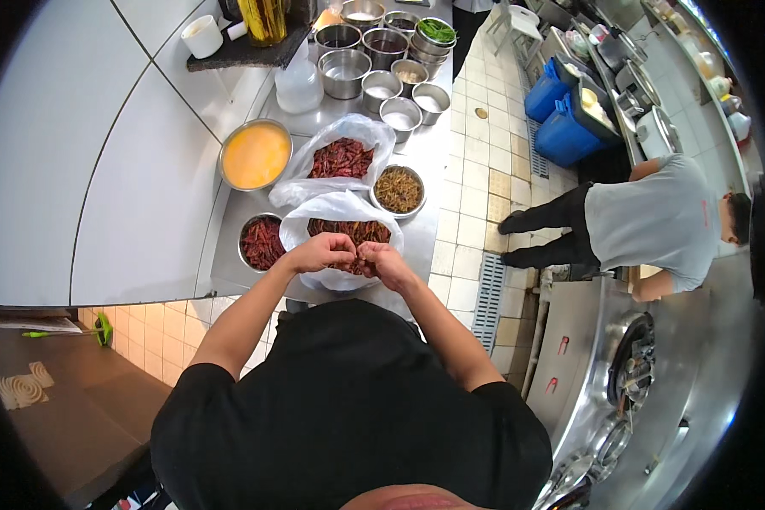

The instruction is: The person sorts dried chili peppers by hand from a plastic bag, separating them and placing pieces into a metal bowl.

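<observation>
My left hand (326,251) and my right hand (382,261) meet fingertip to fingertip over an open plastic bag (293,223) of dried red chilies (350,228). Both have their fingers bent; whether a chili is pinched between them is too small to tell. Left of the bag is a steel bowl of dark red dried chilies (262,243). Beyond it, a second plastic bag (382,137) holds more dried chilies (342,159). To the right stands a steel bowl of brownish dried pieces (398,190).
A bowl of orange liquid (256,156) stands against the wall. Several steel pots (344,73) and a white plastic jug (298,86) fill the counter's far end. A wall shelf (248,54) overhangs at upper left. Another person (653,213) stands at the opposite counter, on the right.
</observation>
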Action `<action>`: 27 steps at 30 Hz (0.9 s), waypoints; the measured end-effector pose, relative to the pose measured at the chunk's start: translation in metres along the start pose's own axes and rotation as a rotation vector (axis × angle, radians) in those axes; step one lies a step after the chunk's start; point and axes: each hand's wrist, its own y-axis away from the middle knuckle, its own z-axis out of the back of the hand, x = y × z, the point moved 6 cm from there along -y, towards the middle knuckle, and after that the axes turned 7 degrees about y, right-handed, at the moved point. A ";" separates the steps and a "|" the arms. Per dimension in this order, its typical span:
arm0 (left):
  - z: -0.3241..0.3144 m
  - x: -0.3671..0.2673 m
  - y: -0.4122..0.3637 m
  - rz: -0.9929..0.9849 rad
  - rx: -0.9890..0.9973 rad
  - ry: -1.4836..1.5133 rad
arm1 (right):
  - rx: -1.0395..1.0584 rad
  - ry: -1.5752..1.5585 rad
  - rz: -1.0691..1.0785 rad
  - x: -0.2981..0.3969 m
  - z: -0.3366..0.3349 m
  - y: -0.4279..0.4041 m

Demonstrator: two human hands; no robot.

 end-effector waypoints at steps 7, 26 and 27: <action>0.047 0.030 -0.014 0.010 -0.289 -0.221 | -0.387 0.725 0.270 0.004 0.020 -0.026; 0.047 -0.005 -0.001 -0.034 -0.484 -0.691 | -0.397 1.012 0.030 0.040 0.025 -0.006; 0.046 -0.009 0.000 -0.094 -0.486 -0.678 | -0.371 0.902 0.042 0.039 0.027 -0.004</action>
